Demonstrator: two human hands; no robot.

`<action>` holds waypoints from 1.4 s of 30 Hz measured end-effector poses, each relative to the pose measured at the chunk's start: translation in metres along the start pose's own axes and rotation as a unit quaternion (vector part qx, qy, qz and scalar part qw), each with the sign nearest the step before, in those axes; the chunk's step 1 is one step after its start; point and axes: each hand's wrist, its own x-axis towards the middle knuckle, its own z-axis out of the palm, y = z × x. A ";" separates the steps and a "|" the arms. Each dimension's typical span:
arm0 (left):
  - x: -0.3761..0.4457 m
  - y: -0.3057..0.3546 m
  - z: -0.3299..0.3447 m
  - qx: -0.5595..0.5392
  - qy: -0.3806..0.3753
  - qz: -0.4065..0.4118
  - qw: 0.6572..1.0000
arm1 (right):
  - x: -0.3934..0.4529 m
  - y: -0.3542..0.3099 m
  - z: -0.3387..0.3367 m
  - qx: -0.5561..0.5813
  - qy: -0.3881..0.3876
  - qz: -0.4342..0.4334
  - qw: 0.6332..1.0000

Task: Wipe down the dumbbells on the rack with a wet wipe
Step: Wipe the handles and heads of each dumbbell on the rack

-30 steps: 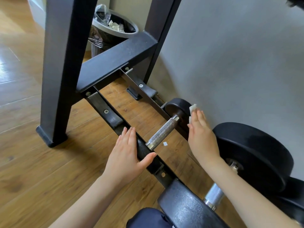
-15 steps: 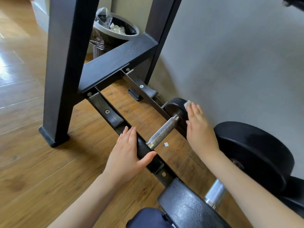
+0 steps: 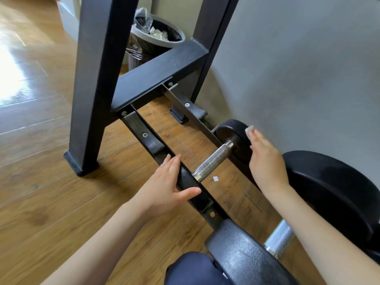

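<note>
Fingers point(image 3: 259, 140) flat, pressing wipe point(image 3: 249, 131) (dumbbell point(image 3: 230, 132))

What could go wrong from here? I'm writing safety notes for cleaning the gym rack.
1. The right hand presses the wet wipe on the small dumbbell's far plate, in the narrow gap beside the wall; knuckles could scrape.
2. The left hand rests on the front rail right by the knurled handle; if the dumbbell rolls, fingers might get pinched.
3. The large dumbbell's plate sits close against the right forearm, limiting room.
</note>
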 end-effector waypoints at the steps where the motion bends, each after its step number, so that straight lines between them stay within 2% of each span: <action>1: -0.002 -0.002 -0.005 -0.020 -0.021 -0.005 1.000 | -0.005 -0.004 0.000 0.018 0.004 -0.008 1.000; 3: -0.007 -0.007 -0.010 -0.027 -0.034 -0.009 0.999 | -0.008 -0.022 0.001 0.077 -0.014 -0.104 0.991; 6: -0.009 -0.012 -0.010 -0.002 -0.037 -0.002 0.999 | -0.010 -0.060 0.012 0.073 -0.109 -0.281 0.951; 10: -0.009 -0.010 -0.010 0.007 -0.039 0.027 0.999 | -0.015 -0.078 0.028 0.081 -0.263 -0.330 0.903; 15: -0.007 -0.008 -0.009 0.004 -0.060 -0.017 0.998 | -0.033 -0.045 0.010 0.053 -0.281 -0.440 0.851; 17: -0.008 -0.005 -0.009 -0.006 -0.060 -0.025 0.998 | -0.036 -0.033 -0.001 0.054 -0.278 -0.435 0.855; 21: -0.006 -0.001 -0.006 -0.013 -0.048 -0.046 0.998 | -0.019 -0.012 0.002 0.066 -0.166 -0.290 0.940; 23: -0.005 0.001 -0.001 0.008 -0.017 -0.049 0.999 | -0.017 -0.007 0.017 0.037 -0.134 -0.269 0.953; 24: -0.006 0.003 0.002 0.016 0.003 -0.047 0.999 | -0.017 -0.008 0.025 0.026 -0.134 -0.274 0.952; 27: -0.005 0.004 0.009 0.002 0.049 -0.050 0.998 | -0.022 -0.016 0.037 0.021 -0.212 -0.293 0.932; 29: -0.003 0.004 0.011 -0.009 0.052 -0.055 0.997 | -0.022 -0.013 0.038 -0.006 -0.266 -0.322 0.909; 32: -0.002 0.005 0.010 -0.008 0.051 -0.054 0.997 | -0.011 -0.005 0.034 -0.085 -0.301 -0.352 0.882; 35: -0.002 0.006 0.008 -0.001 0.048 -0.056 0.997 | 0.005 -0.002 0.037 -0.041 -0.276 -0.330 0.902; 37: -0.002 0.006 0.009 -0.006 0.049 -0.058 0.997 | 0.009 -0.003 0.042 -0.016 -0.213 -0.347 0.913; 39: -0.002 0.006 0.010 -0.014 0.053 -0.058 0.997 | 0.002 -0.005 0.049 -0.010 -0.171 -0.395 0.903; 42: -0.002 0.006 0.010 -0.019 0.055 -0.060 0.997 | -0.017 -0.015 0.059 -0.017 -0.163 -0.460 0.873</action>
